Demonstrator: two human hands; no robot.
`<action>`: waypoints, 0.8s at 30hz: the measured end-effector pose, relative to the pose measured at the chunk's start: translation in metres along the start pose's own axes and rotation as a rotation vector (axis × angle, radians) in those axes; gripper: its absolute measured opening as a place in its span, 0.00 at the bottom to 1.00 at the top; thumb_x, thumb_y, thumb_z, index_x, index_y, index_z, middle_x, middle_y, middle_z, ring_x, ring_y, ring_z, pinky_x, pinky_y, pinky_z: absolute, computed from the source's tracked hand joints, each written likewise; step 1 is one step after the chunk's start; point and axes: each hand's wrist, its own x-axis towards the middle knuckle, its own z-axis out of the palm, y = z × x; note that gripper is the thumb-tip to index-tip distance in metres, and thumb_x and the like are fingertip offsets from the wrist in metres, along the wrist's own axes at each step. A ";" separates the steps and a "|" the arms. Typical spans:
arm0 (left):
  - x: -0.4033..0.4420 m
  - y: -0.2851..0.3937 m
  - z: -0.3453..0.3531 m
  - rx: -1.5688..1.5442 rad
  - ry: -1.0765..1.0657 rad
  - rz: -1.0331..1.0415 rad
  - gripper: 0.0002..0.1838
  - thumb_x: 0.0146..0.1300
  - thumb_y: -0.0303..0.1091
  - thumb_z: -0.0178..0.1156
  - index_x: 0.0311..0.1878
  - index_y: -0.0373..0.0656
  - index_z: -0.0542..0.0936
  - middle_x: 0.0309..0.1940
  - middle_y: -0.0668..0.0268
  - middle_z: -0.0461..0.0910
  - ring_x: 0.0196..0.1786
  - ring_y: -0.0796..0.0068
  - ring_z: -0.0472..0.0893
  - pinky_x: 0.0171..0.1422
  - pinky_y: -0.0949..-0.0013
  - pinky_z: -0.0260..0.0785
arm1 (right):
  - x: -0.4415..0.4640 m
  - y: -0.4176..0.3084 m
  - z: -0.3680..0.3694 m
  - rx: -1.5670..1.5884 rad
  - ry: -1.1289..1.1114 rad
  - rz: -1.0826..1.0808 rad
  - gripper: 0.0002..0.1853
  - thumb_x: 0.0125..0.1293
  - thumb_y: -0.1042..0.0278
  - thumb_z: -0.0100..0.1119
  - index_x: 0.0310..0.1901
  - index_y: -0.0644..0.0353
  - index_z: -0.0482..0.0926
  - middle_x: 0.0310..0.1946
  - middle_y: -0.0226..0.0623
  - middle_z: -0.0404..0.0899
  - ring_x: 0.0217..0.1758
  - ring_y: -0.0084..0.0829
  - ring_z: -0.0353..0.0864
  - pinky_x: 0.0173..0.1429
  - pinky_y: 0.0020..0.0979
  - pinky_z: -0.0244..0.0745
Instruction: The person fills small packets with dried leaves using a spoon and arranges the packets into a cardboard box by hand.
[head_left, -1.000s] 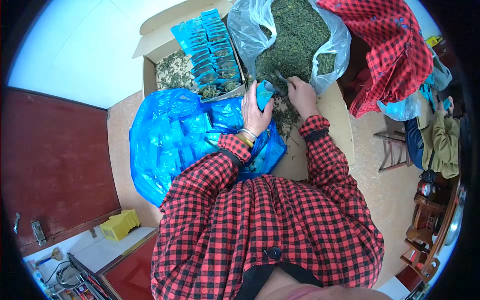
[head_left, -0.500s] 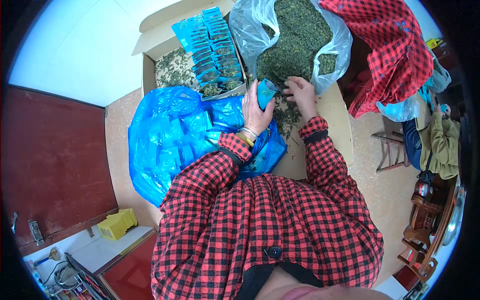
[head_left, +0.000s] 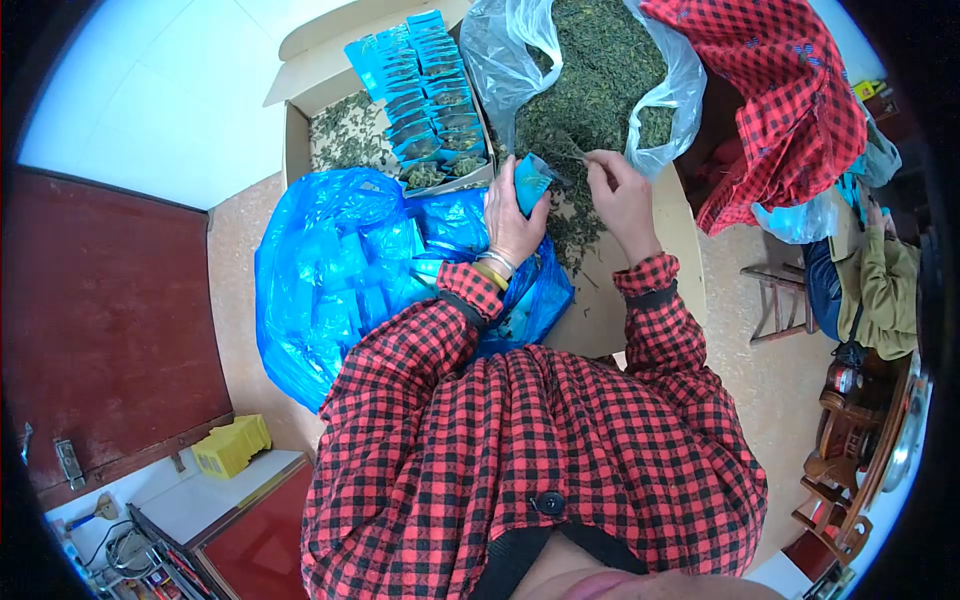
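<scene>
My left hand (head_left: 514, 222) is wrapped round a small blue pouch (head_left: 532, 184), its mouth pointing away from me. Fingers pinched, my right hand (head_left: 622, 200) grips what looks like a thin spoon (head_left: 577, 152), its far end blurred against the dark leaves. Just beyond both hands, a clear plastic bag (head_left: 530, 35) holds a heap of dried green tea leaves (head_left: 595, 75). Under my left wrist lies a blue plastic bag (head_left: 330, 200) with many flat blue pouches showing in it. A cardboard box (head_left: 297, 140) on the far left contains rows of filled blue pouches (head_left: 432, 95) and loose leaves.
Scattered leaves lie on a cardboard sheet (head_left: 685, 235) beneath my right hand. A red checked cloth (head_left: 770, 90) hangs at the upper right. Farther right are a wooden stool (head_left: 780, 300) and another person in a tan jacket (head_left: 885, 295). A yellow object (head_left: 232, 447) sits at lower left.
My right hand has drawn away from the pouch, moving right with the spoon towards the tea leaves. The left hand with its pouch is almost still.
</scene>
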 end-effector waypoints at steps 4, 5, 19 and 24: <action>-0.001 0.000 0.000 0.001 0.000 -0.006 0.41 0.58 0.38 0.68 0.71 0.34 0.60 0.60 0.46 0.73 0.60 0.44 0.73 0.66 0.53 0.64 | -0.011 -0.015 -0.005 -0.158 -0.008 -0.189 0.08 0.62 0.74 0.58 0.42 0.59 0.82 0.36 0.42 0.85 0.36 0.43 0.84 0.40 0.38 0.79; 0.000 0.001 0.000 0.001 0.000 -0.010 0.41 0.57 0.38 0.68 0.71 0.34 0.60 0.60 0.46 0.73 0.60 0.44 0.73 0.66 0.53 0.64 | -0.012 -0.018 -0.006 -0.159 -0.008 -0.190 0.08 0.62 0.74 0.58 0.42 0.59 0.82 0.36 0.42 0.85 0.36 0.43 0.84 0.40 0.38 0.79; -0.001 -0.001 0.000 -0.002 0.017 -0.040 0.41 0.57 0.38 0.68 0.70 0.35 0.61 0.60 0.45 0.73 0.60 0.44 0.73 0.65 0.53 0.64 | -0.018 -0.033 -0.014 -0.326 -0.051 -0.307 0.09 0.64 0.73 0.57 0.45 0.59 0.82 0.35 0.39 0.85 0.39 0.43 0.83 0.43 0.41 0.78; -0.001 -0.002 0.000 -0.013 0.020 -0.040 0.41 0.58 0.39 0.68 0.70 0.35 0.61 0.60 0.45 0.72 0.61 0.44 0.73 0.65 0.53 0.64 | -0.007 0.004 -0.005 -0.191 -0.097 0.069 0.12 0.69 0.66 0.55 0.48 0.62 0.82 0.33 0.40 0.86 0.36 0.42 0.86 0.42 0.38 0.79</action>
